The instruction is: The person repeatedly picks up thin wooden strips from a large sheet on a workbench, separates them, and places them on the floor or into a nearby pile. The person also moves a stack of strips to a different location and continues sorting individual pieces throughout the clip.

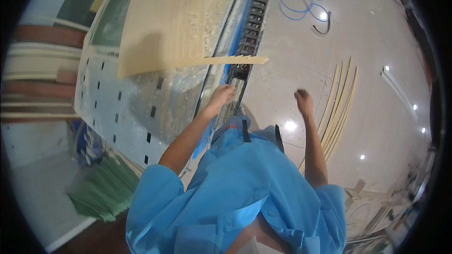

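**Hands at the machine edge**

While the left hand point(221, 96) rests with loosely curled fingers on the perforated grey metal tabletop's point(127, 108) edge, the right hand point(303, 101) hangs empty, fingers curled, above the pale floor point(376, 28). A thin pale wooden strip point(226, 60) juts from the sawdust-strewn beige board point(165, 23) just beyond the left hand. Curved wooden strips point(341, 99) lie near the right.

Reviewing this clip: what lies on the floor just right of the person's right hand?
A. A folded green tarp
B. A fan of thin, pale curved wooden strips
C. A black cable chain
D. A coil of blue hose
B: the right hand hangs empty beside pale curved strips fanned out on the glossy floor; the blue hose lies farther off.
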{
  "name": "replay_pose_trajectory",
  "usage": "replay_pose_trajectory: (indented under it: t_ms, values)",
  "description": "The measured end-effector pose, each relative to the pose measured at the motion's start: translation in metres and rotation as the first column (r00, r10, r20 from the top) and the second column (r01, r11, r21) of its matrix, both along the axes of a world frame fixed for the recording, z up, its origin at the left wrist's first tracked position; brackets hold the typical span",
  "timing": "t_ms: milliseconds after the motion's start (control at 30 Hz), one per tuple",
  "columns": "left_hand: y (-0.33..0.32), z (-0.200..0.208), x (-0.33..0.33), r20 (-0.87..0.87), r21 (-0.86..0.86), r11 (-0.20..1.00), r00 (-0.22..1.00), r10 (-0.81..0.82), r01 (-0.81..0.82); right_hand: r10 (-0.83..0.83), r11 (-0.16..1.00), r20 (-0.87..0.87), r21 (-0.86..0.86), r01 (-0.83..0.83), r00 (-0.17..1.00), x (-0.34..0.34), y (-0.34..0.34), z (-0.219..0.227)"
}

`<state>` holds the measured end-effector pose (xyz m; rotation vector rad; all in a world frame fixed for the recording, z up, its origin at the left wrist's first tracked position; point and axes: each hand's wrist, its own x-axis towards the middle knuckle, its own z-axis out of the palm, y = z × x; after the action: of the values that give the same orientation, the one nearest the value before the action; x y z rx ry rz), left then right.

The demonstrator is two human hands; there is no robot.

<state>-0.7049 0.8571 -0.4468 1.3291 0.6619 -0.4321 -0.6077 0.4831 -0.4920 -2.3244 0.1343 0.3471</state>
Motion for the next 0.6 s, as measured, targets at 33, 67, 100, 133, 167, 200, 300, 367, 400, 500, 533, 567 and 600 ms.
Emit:
replay_pose_trajectory:
  t_ms: [33,67,100,133,167,200,300,367,400,500,533,567,600]
  values:
    - [0.019,0.001,-0.007,-0.017,0.014,0.996,0.996,0.083,-0.083,0.059,0.997,0.102,0.048,-0.065,0.993,0.032,0.028,0.02]
    - [0.04,0.003,-0.009,-0.027,0.03,0.987,0.987,0.161,-0.16,0.071,0.991,0.129,0.107,-0.086,0.989,0.06,0.068,0.035]
    - [0.057,0.008,-0.01,-0.013,0.046,0.973,0.974,0.227,-0.226,0.075,0.974,0.199,0.194,-0.114,0.977,0.083,0.108,0.049]
    - [0.071,0.004,-0.014,-0.033,0.022,0.952,0.951,0.307,-0.307,0.187,0.956,0.252,0.176,-0.235,0.949,0.101,0.151,0.051]
    - [0.083,0.005,-0.013,-0.039,-0.001,0.928,0.927,0.373,-0.373,0.261,0.915,0.306,0.225,-0.336,0.916,0.113,0.194,0.056]
    - [0.092,0.003,-0.013,-0.081,-0.002,0.894,0.891,0.446,-0.448,0.326,0.872,0.211,0.309,-0.379,0.922,0.127,0.239,0.054]
    - [0.107,-0.005,0.006,-0.128,-0.062,0.777,0.777,0.616,-0.626,0.432,0.847,0.021,0.333,-0.414,0.902,0.151,0.353,0.035]
    - [0.112,-0.007,0.024,-0.069,-0.035,0.728,0.729,0.681,-0.684,0.416,0.884,-0.246,0.336,-0.325,0.876,0.164,0.41,0.017]
    - [0.116,-0.006,0.035,-0.031,-0.016,0.707,0.707,0.706,-0.707,0.376,0.857,-0.317,0.477,-0.196,0.871,0.166,0.43,0.009]
    - [0.136,0.004,0.068,0.246,0.189,0.72,0.742,0.624,-0.668,0.18,0.741,-0.573,0.613,0.273,0.8,0.171,0.469,-0.007]
    - [0.145,0.009,0.078,0.303,0.318,0.698,0.767,0.566,-0.641,0.172,0.734,-0.604,0.605,0.307,0.778,0.17,0.474,-0.009]
    - [0.158,0.014,0.087,0.323,0.451,0.662,0.801,0.504,-0.599,0.176,0.715,-0.627,0.611,0.339,0.759,0.17,0.478,-0.01]
    - [0.168,0.019,0.096,0.364,0.569,0.605,0.831,0.422,-0.557,0.142,0.724,-0.68,0.567,0.393,0.719,0.168,0.479,-0.01]
